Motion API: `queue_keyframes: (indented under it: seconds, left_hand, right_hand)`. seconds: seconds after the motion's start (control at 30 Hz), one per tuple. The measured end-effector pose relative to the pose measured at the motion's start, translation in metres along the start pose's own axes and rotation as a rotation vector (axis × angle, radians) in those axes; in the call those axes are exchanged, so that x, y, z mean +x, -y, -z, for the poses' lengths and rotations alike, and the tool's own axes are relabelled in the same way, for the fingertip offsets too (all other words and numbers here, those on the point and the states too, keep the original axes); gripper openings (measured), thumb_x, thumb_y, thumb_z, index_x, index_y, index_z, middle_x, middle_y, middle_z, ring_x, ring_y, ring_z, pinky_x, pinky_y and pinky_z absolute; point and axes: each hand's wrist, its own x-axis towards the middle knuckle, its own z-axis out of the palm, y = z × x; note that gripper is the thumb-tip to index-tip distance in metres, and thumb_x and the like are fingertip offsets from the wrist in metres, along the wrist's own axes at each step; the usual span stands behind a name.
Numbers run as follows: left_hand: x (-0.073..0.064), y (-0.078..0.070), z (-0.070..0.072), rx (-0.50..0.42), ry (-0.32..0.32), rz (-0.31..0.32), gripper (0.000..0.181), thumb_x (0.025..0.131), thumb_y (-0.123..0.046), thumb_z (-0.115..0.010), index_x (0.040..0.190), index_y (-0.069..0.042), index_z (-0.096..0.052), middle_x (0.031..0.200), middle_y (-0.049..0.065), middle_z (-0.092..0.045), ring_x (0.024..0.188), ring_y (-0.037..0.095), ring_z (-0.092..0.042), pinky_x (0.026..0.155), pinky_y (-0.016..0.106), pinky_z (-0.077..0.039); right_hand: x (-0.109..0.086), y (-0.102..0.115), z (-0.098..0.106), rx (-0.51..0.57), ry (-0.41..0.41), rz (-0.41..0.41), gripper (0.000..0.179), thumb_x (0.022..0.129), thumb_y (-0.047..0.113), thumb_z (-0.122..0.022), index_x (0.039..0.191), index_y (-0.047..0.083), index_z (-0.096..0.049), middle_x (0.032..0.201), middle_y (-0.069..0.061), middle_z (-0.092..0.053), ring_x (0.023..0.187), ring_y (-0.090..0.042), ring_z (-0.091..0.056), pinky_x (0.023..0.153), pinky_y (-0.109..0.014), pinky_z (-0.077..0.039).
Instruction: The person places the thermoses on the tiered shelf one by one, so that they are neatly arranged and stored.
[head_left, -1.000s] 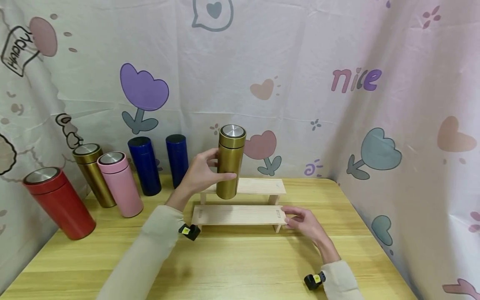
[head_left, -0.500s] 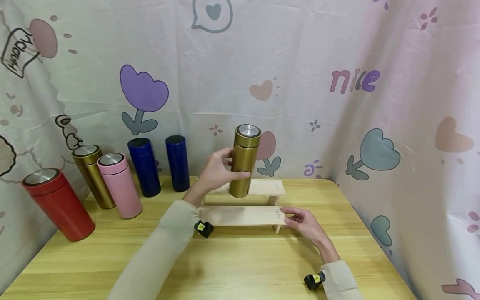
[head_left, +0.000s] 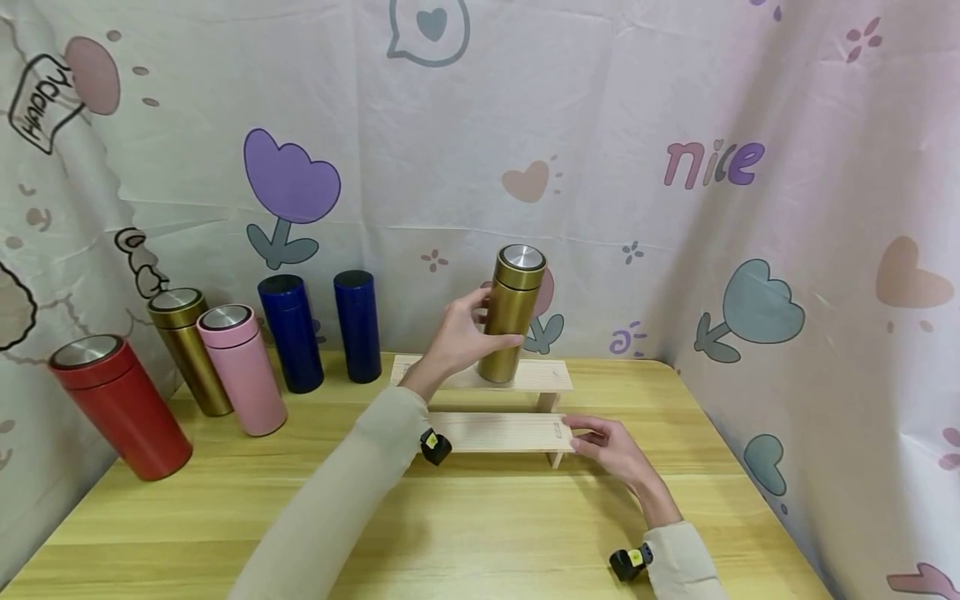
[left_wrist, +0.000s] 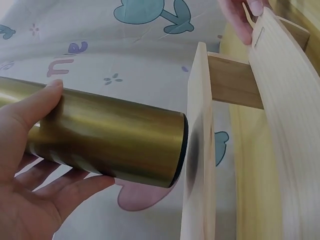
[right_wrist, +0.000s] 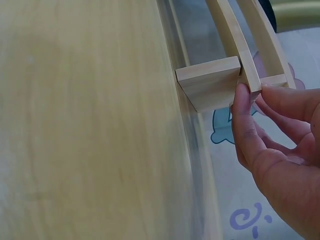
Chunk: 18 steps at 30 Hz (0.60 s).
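Observation:
My left hand (head_left: 461, 340) grips a gold thermos bottle (head_left: 513, 312) with a silver-topped lid, thumb across its front. The bottle is nearly upright over the upper tier of a two-tier wooden stand (head_left: 551, 375). In the left wrist view, the bottle's dark-rimmed base (left_wrist: 181, 150) is very close to the upper board (left_wrist: 197, 145); whether they touch I cannot tell. My right hand (head_left: 611, 446) pinches the right end of the lower board (head_left: 495, 432) between thumb and fingers, seen closely in the right wrist view at the board's end (right_wrist: 254, 82).
On the table's left side stand a red thermos (head_left: 123, 408), a second gold thermos (head_left: 191, 350), a pink thermos (head_left: 242, 371) and two blue thermoses, one (head_left: 291, 333) left of the other (head_left: 357, 327). A patterned curtain (head_left: 600, 100) hangs close behind the wooden table (head_left: 480, 533).
My left hand has carried the gold thermos to the right and slightly down, close to the upper board. My right hand has stayed at the lower board's end.

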Motion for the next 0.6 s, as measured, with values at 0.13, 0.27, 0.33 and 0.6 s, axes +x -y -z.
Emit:
queue_keyframes:
  seconds: [0.13, 0.27, 0.33, 0.6]
  left_hand:
    - [0.005, -0.004, -0.008, 0.005, -0.001, -0.004, 0.081, 0.076, -0.031, -0.093, 0.145, -0.015, -0.055, 0.138, 0.007, -0.064, 0.120, 0.032, -0.065, 0.101, 0.050, -0.057]
    - [0.006, -0.008, -0.017, 0.028, 0.001, -0.006, 0.081, 0.076, -0.031, -0.093, 0.145, -0.013, -0.055, 0.135, 0.008, -0.066, 0.119, 0.031, -0.066, 0.100, 0.049, -0.058]
    - [0.006, -0.008, -0.021, 0.039, -0.002, -0.017, 0.081, 0.076, -0.030, -0.093, 0.145, -0.012, -0.055, 0.134, 0.009, -0.067, 0.119, 0.030, -0.066, 0.100, 0.049, -0.058]
    - [0.011, -0.005, -0.033, 0.031, -0.032, -0.003, 0.080, 0.078, -0.033, -0.091, 0.145, -0.011, -0.054, 0.138, 0.010, -0.065, 0.123, 0.031, -0.065, 0.102, 0.050, -0.057]
  right_hand:
    - [-0.001, 0.000, 0.001, 0.006, 0.007, -0.002, 0.043, 0.098, 0.005, -0.066, 0.138, -0.010, -0.058, 0.145, -0.033, -0.055, 0.126, -0.044, -0.062, 0.090, -0.014, -0.055]
    - [-0.001, 0.001, 0.002, 0.010, 0.016, -0.006, 0.044, 0.099, 0.006, -0.066, 0.139, -0.010, -0.057, 0.146, -0.033, -0.055, 0.127, -0.045, -0.061, 0.090, -0.014, -0.056]
    - [0.000, 0.001, 0.002, 0.011, 0.017, -0.009, 0.044, 0.099, 0.006, -0.066, 0.139, -0.009, -0.057, 0.146, -0.032, -0.055, 0.128, -0.045, -0.061, 0.089, -0.014, -0.056]
    - [0.001, 0.000, 0.001, 0.009, 0.018, -0.001, 0.043, 0.099, 0.006, -0.066, 0.139, -0.009, -0.058, 0.145, -0.032, -0.055, 0.129, -0.045, -0.060, 0.090, -0.015, -0.056]
